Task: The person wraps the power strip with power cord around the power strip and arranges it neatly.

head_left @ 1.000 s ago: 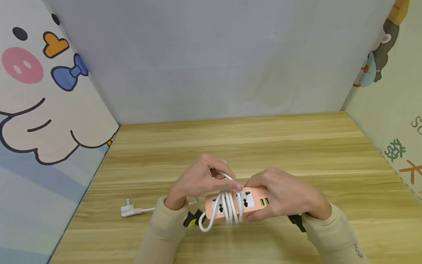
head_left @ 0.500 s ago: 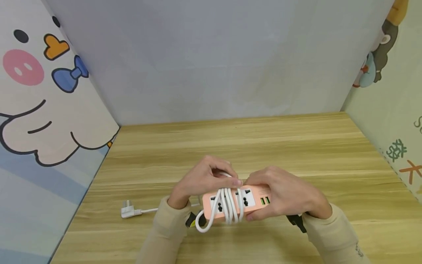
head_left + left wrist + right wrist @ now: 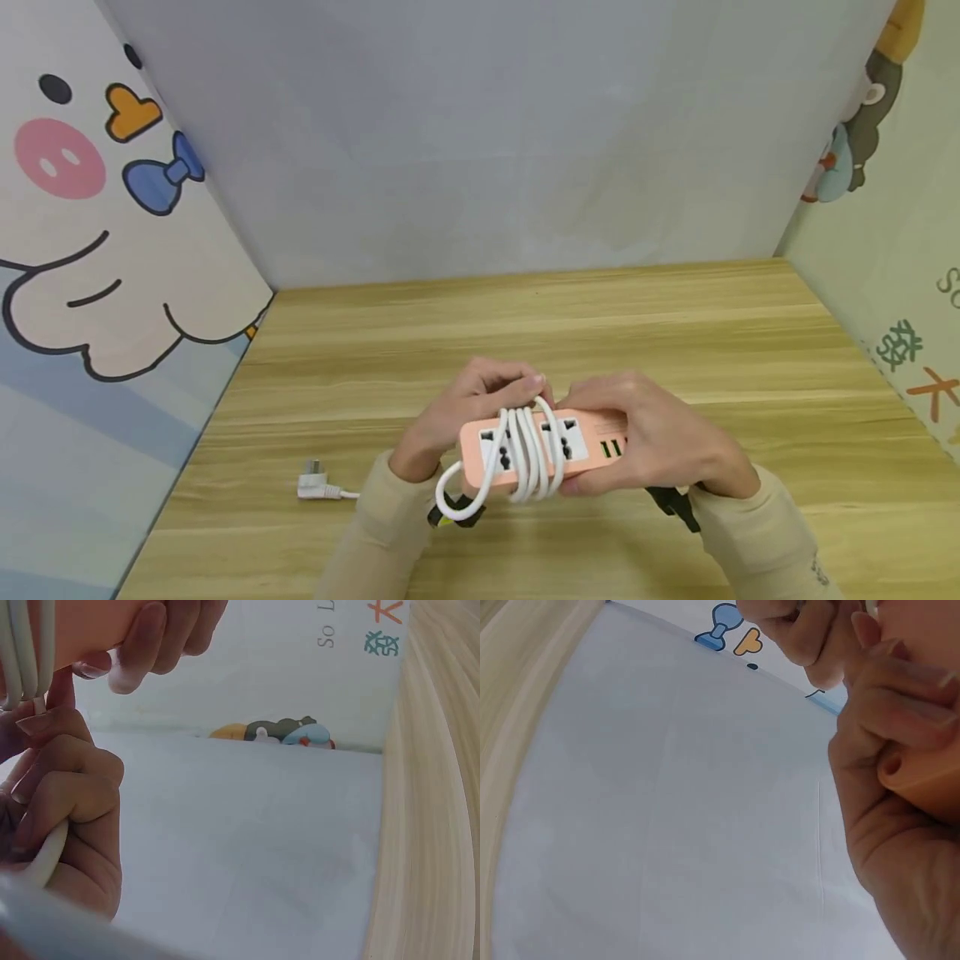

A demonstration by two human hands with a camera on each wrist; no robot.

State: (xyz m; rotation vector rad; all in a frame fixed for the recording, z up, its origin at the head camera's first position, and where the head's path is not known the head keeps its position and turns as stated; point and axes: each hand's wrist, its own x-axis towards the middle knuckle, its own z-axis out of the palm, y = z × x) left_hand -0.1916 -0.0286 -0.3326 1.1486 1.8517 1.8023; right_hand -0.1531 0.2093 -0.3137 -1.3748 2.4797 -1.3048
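Note:
A pink power strip (image 3: 592,429) with white socket panels is held up over the table, tilted a little. Several turns of its white cord (image 3: 529,454) wrap round its middle, and a loose loop hangs at the left end. My right hand (image 3: 660,433) grips the strip's right end beside the green USB ports. At the strip's far edge my left hand (image 3: 480,400) holds the cord; in the left wrist view the cord (image 3: 49,853) passes through its curled fingers. The white plug (image 3: 318,485) lies on the table to the left, its lead partly hidden behind the left forearm.
The wooden table (image 3: 637,325) is bounded by a pale back wall (image 3: 480,150), a left panel (image 3: 127,325) with a cartoon duck, and a right panel (image 3: 885,250) with drawings. Dark wrist straps show below the strip.
My left thumb has moved up past the strip's far edge with the cord. The strip has tilted and risen slightly in view. The plug has slid a little to the right.

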